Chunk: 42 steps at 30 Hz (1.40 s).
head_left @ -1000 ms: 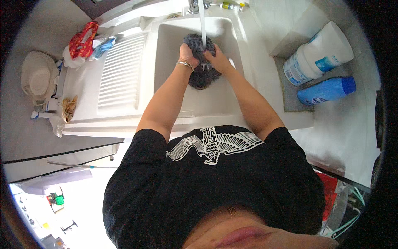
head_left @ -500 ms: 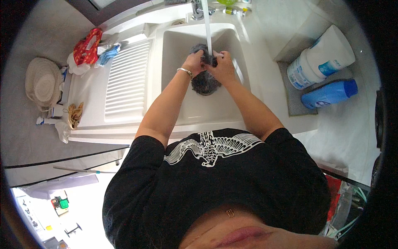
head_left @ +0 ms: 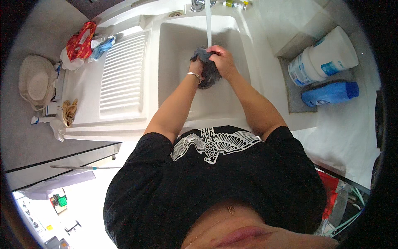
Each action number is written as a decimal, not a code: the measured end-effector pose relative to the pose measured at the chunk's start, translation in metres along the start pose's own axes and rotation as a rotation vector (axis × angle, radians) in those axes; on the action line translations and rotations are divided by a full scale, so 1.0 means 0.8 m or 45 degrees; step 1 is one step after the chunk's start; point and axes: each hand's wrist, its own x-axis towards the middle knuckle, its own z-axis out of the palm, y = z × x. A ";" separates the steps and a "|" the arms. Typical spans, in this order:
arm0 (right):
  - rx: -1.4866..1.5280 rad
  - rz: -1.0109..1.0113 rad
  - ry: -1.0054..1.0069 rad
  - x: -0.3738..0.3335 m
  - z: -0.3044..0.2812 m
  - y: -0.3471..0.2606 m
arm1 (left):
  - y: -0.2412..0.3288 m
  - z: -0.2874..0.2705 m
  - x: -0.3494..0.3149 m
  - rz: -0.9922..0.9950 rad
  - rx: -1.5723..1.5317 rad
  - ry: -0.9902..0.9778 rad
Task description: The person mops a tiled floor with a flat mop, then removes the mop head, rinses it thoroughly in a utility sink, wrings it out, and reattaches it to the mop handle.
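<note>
Most of the left hand's (head_left: 196,67) fingers disappear behind a dark cloth (head_left: 211,74), so I cannot tell how they are set. The right hand (head_left: 223,62) pinches the cloth's upper edge at one o'clock, its fingertips partly lost beside the stream of water (head_left: 209,25). The tap (head_left: 197,6) is cut off at twelve o'clock.

Half a second ago, the cloth trailed toward six o'clock with both hands level; now it is bunched between them, the right hand higher than the left.

The cloth is near the middle of a white sink (head_left: 176,99). From there, a ribbed drainboard (head_left: 124,74) lies at nine o'clock, a red bag (head_left: 81,41) at ten, and a white tub (head_left: 302,69) and blue bottle (head_left: 327,93) around three.
</note>
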 end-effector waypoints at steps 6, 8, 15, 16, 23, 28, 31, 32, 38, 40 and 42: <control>0.800 0.053 -0.451 -0.003 -0.017 -0.015 | 0.031 0.007 -0.010 0.763 1.092 -0.280; 0.238 0.106 0.028 0.006 -0.027 -0.018 | 0.060 0.016 -0.020 1.543 2.440 0.114; -0.731 -0.882 0.274 0.005 0.012 -0.018 | 0.047 0.056 -0.035 1.432 1.460 -0.074; -0.990 -0.866 0.098 -0.001 0.016 -0.011 | 0.038 0.064 -0.030 1.315 0.679 -0.220; -0.277 -0.320 -0.038 0.041 -0.017 0.043 | 0.051 0.029 -0.031 0.133 -0.256 -0.497; 0.184 0.448 0.019 0.037 -0.028 0.045 | 0.100 0.005 -0.021 0.150 -0.254 -0.892; 0.136 0.339 -0.071 0.025 -0.023 0.061 | 0.124 0.006 -0.005 0.401 -0.048 -0.683; -0.117 0.137 -0.150 0.022 -0.019 0.071 | 0.130 0.005 -0.003 0.397 -0.079 -0.686; -1.060 0.026 -0.605 0.042 -0.005 0.075 | 0.168 0.019 -0.005 0.361 -0.408 -1.211; -0.129 0.112 -0.043 0.036 -0.020 0.035 | 0.165 0.024 -0.010 0.424 -0.328 -1.111; 0.652 -0.333 0.121 0.025 -0.010 -0.012 | 0.151 0.033 -0.012 0.482 -0.245 -0.914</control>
